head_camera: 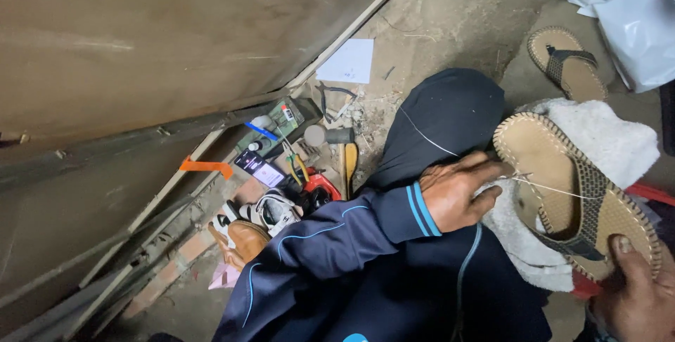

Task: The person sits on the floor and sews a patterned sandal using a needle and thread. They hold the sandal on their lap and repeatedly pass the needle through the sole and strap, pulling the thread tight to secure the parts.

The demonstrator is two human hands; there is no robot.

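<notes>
Sandal (562,187) — between both hands

Left hand (458,191), forearm crossing from the near left, fingers curled, pinching. Right hand (633,300) at near right, thumb pressed flat, gripping.

A dusty concrete floor (457,11) carries a white paper sheet (346,61); nearby lie a sandal (566,63), hammer (330,135) and pliers (334,97).

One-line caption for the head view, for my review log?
Left hand pulls thread at a tan sandal on a white towel, right hand steadying its end.
</notes>
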